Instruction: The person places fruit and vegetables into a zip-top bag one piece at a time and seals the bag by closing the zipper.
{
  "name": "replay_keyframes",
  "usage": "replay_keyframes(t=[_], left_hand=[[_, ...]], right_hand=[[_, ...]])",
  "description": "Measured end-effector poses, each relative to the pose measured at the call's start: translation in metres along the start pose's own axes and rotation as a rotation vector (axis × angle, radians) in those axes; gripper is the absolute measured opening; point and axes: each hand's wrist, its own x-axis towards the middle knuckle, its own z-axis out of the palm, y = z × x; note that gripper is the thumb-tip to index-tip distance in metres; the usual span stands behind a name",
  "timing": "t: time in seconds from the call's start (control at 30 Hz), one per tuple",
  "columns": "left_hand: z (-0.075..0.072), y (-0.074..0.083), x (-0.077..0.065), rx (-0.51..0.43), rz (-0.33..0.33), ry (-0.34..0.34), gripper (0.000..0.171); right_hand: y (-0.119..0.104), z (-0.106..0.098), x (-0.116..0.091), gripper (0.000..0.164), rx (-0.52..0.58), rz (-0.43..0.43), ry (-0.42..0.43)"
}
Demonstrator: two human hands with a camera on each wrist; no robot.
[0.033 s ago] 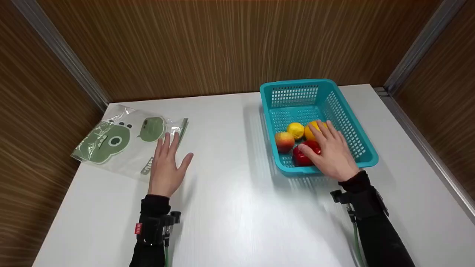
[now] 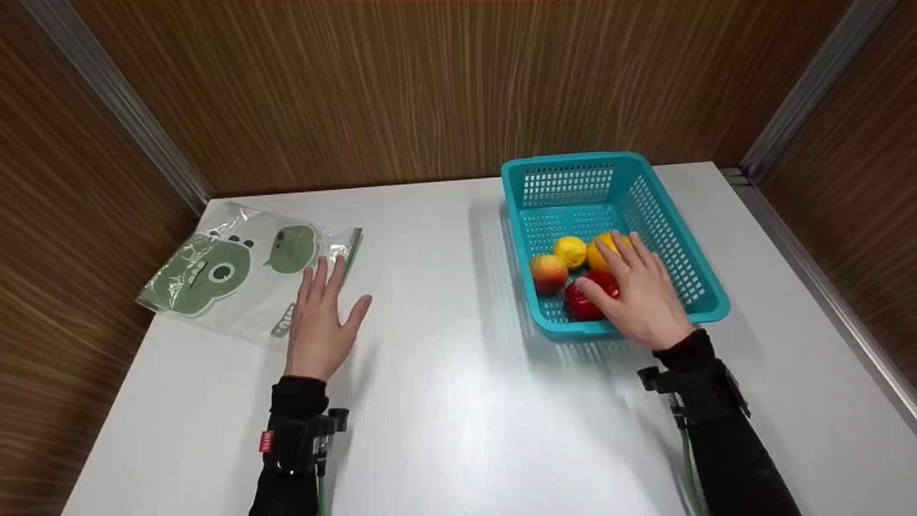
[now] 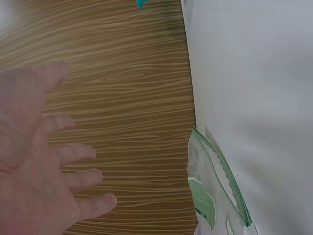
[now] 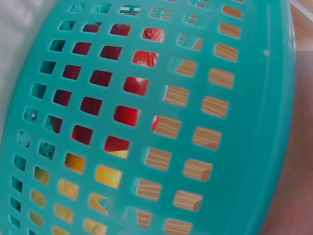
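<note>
My left hand (image 2: 321, 330), fingers straight and thumb spread, is held over the right edge of a clear zip bag (image 2: 236, 265) printed with green cartoon shapes. In the left wrist view the hand (image 3: 44, 161) appears apart from the bag (image 3: 215, 181). On the right, my right hand (image 2: 641, 297) reaches over the near rim of a turquoise basket (image 2: 526, 236), fingers extended. Beneath it are a shiny red fruit or pepper (image 2: 584, 304) and an orange (image 2: 599, 258), both partly hidden. Whether the fingers touch them, I cannot tell. A lemon (image 2: 571, 252) and a peach (image 2: 549, 274) lie beside them.
A white table (image 2: 444, 401) carries the bag at left and the basket at right. Wood-grain panels (image 2: 401, 93) stand behind and on both sides. In the right wrist view the perforated basket wall (image 4: 249, 107) fills most of the picture.
</note>
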Motion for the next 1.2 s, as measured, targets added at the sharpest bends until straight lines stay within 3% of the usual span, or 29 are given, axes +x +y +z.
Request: replay_keyframes(t=[0.17,0.4,0.53,0.7,0.8,1.03,1.2], left_hand=[[0.0,-0.011,0.001,-0.009,-0.046,-0.01,0.064],[0.009,-0.045,0.006,0.023,-0.163,-0.031,0.059],[0.014,-0.058,0.006,0.065,-0.245,-0.117,0.061],[0.016,-0.061,0.005,0.085,-0.326,-0.227,0.063],[0.015,-0.058,0.003,0.105,-0.332,-0.228,0.059],[0.015,-0.051,-0.001,0.187,-0.257,-0.15,0.032],[0.016,-0.048,-0.002,0.2,-0.258,-0.152,0.03]], right_hand=[[-0.001,0.002,-0.001,0.077,-0.005,0.003,-0.005],[-0.006,0.003,-0.002,0.076,0.013,-0.016,0.011],[-0.011,0.006,-0.002,0.076,0.004,-0.039,0.014],[-0.015,0.009,-0.003,0.075,0.003,-0.062,0.014],[-0.016,0.01,-0.005,0.076,0.012,-0.064,0.007],[-0.019,0.01,-0.007,0.075,0.019,-0.058,0.023],[-0.021,0.011,-0.004,0.073,0.018,-0.081,0.027]])
